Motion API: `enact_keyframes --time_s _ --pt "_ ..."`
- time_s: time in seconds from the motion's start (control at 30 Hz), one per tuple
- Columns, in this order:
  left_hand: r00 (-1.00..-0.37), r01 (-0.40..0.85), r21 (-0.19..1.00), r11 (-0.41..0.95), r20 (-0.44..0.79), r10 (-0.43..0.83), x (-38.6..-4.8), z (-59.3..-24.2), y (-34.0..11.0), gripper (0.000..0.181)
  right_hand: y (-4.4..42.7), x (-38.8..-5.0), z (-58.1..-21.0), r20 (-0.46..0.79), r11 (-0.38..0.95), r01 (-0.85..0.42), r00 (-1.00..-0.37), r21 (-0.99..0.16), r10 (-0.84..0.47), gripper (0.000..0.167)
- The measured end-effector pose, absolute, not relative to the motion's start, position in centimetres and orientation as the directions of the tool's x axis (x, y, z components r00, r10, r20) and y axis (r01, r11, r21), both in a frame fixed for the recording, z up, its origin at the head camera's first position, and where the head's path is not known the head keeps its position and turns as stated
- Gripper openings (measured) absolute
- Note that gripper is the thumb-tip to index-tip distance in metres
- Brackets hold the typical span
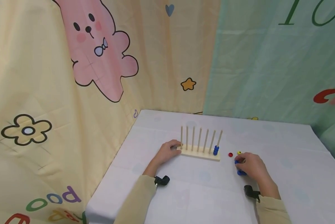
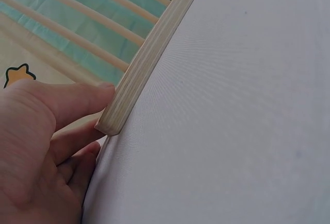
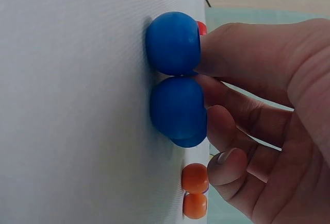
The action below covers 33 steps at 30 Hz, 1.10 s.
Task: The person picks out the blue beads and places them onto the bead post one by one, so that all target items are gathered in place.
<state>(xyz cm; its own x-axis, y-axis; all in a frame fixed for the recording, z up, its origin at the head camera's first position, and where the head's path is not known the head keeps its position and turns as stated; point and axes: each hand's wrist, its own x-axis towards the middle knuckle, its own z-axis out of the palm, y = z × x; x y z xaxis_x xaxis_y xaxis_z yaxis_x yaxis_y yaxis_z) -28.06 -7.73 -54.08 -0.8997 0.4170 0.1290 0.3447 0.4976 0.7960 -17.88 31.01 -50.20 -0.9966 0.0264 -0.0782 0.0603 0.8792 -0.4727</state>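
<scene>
My left hand [image 1: 167,151] holds the left end of a wooden peg stand [image 1: 199,154]. In the left wrist view, the thumb lies on the front edge of its base [image 2: 135,72] and fingers reach behind. Several upright pegs rise from the base, and blue beads [image 1: 216,150] are stacked on the rightmost one. To the right of the stand, my right hand [image 1: 252,165] pinches a blue bead [image 1: 236,162] between thumb and index finger, low over the table. More loose blue beads [image 3: 178,105] lie close by the fingers, partly covering the pinched one in the right wrist view.
A red bead [image 1: 230,154] and a yellow bead [image 1: 239,152] lie between the stand and my right hand. Orange beads [image 3: 195,178] sit beyond the fingers in the right wrist view. A white cloth covers the table [image 1: 201,193]; printed curtains [image 1: 167,56] hang behind and at left.
</scene>
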Motion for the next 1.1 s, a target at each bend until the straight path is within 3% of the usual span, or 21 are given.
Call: enact_keyframes --time_s 0.43,0.83,1.1 --pt "-0.896 0.355 0.792 0.497 0.137 0.422 -27.8 -54.2 -7.9 0.037 30.9 -17.2 -49.9 -0.058 0.877 0.070 -0.997 -0.475 0.048 0.025" --pt "-0.891 0.363 0.802 0.475 0.149 0.429 -27.6 -54.4 -7.5 0.036 31.5 -16.7 -48.9 0.045 0.897 0.026 -0.998 -0.440 0.051 0.028" --pt "-0.894 0.363 0.798 0.481 0.153 0.421 -28.0 -54.3 -7.7 0.035 31.1 -16.7 -48.5 0.180 0.888 -0.004 -0.980 -0.459 0.088 0.027"
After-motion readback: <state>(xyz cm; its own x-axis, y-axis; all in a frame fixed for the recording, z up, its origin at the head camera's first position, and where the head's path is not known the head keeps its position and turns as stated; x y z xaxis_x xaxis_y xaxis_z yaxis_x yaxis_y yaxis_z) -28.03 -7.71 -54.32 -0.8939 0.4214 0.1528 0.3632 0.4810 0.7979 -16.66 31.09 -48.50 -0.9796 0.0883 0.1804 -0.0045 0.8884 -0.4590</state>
